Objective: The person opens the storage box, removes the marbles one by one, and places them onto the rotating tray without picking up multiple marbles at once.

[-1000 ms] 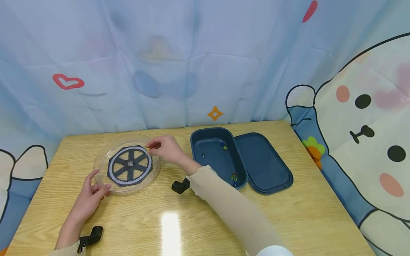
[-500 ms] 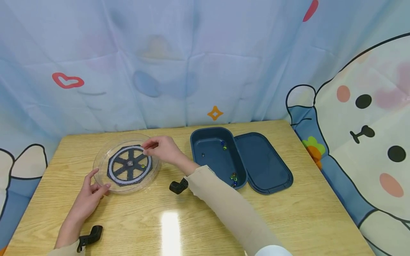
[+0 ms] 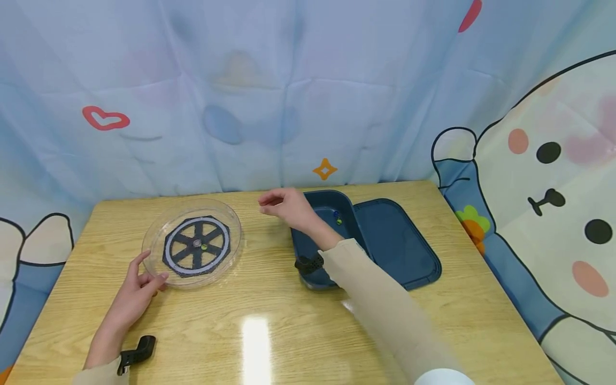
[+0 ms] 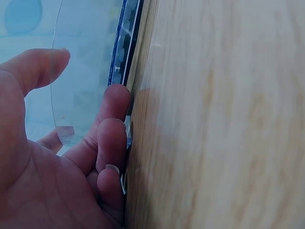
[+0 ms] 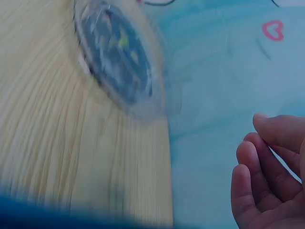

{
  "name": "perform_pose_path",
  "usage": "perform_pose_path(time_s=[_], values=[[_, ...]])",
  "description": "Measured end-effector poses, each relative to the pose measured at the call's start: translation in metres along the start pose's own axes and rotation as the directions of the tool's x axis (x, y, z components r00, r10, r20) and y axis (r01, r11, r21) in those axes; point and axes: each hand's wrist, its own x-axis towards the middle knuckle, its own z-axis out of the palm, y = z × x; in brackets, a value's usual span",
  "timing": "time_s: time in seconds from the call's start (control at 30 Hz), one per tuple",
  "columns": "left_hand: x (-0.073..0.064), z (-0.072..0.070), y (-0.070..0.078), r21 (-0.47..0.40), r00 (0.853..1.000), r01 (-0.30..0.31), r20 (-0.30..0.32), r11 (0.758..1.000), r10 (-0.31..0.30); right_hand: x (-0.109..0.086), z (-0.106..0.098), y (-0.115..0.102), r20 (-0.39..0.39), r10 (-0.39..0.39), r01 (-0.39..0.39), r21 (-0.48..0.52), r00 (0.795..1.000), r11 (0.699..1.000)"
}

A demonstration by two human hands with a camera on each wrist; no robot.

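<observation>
Left hand [image 3: 133,300]: my thumb and fingers are bent about the near-left edge of the clear round dish [image 3: 156,240], holding its rim. In the head view part of my fingers is hidden at the rim; the left wrist view shows three fingertips bunched low against the side.

Right hand [image 3: 293,211]: my fingers are loosely bent, thumb tip just beside the fingertips, pinching nothing visible. It is raised near the far-left corner of the blue box [image 3: 337,199], well apart from the dish.

Visibility: my right hand and sleeve [image 3: 385,299] cover much of the box and part of the lid [image 3: 399,240]. Any marbles behind them cannot be counted. The right wrist view blurs the dish; a dark blue band along its lower edge is too blurred to identify.

Count: one dish, at the left of the table [image 3: 192,331]; one dark wheel-shaped insert [image 3: 197,261] with six spokes, seen through the dish's clear plastic; one yellow-green marble [image 3: 204,247] near the hub; one box; one lid beside it; two box marbles [image 3: 339,221] visible, one blue, one yellow-green; two black wrist devices [image 3: 138,352], one per arm.
</observation>
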Motion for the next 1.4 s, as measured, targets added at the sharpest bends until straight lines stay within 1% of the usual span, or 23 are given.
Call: perform_pose_path(time_s=[0.13, 0.27, 0.33, 0.5, 0.63, 0.73, 0.87, 1.0, 1.13, 1.2, 1.4], values=[[0.0, -0.001, 0.001, -0.003, 1.0, 0.001, -0.002, 1.0, -0.001, -0.006, -0.022, 0.019, -0.029, 0.007, -0.008, -0.011, 1.0, 1.0], [-0.002, 0.0, 0.002, -0.009, 1.0, 0.004, -0.004, 1.0, -0.004, -0.012, -0.04, 0.041, -0.055, 0.046, -0.046, 0.003, 0.997, 0.999], [-0.002, 0.0, 0.002, -0.016, 1.0, 0.0, -0.005, 1.0, 0.0, -0.015, -0.047, 0.05, -0.061, 0.069, -0.069, -0.001, 0.996, 0.998], [-0.003, -0.001, 0.002, -0.018, 1.0, -0.009, -0.01, 1.0, 0.009, -0.019, -0.058, 0.071, -0.056, 0.104, -0.107, -0.059, 0.993, 0.992], [-0.003, -0.001, 0.003, -0.018, 1.0, -0.012, -0.012, 1.0, 0.012, -0.019, -0.061, 0.082, -0.018, 0.132, -0.134, -0.09, 0.991, 0.987], [-0.003, -0.001, 0.004, -0.02, 1.0, -0.012, -0.01, 1.0, 0.012, -0.019, -0.062, 0.086, 0.026, 0.167, -0.163, -0.094, 0.986, 0.982], [-0.004, -0.001, 0.005, -0.016, 1.0, -0.012, -0.012, 1.0, 0.012, -0.018, -0.061, 0.088, 0.084, 0.216, -0.208, -0.09, 0.973, 0.974], [-0.003, -0.001, 0.006, -0.015, 1.0, -0.012, -0.014, 1.0, 0.011, -0.016, -0.059, 0.092, 0.131, 0.255, -0.241, -0.114, 0.958, 0.964], [-0.003, -0.002, 0.005, -0.018, 1.0, -0.009, -0.017, 1.0, 0.009, -0.014, -0.056, 0.097, 0.169, 0.26, -0.23, -0.181, 0.951, 0.956], [-0.003, -0.001, 0.005, -0.017, 1.0, -0.005, -0.02, 1.0, 0.004, -0.014, -0.055, 0.097, 0.178, 0.252, -0.213, -0.212, 0.951, 0.954], [-0.001, 0.0, 0.002, -0.023, 1.0, 0.011, -0.008, 1.0, -0.011, -0.015, -0.052, 0.098, 0.171, 0.241, -0.185, -0.288, 0.955, 0.94]])
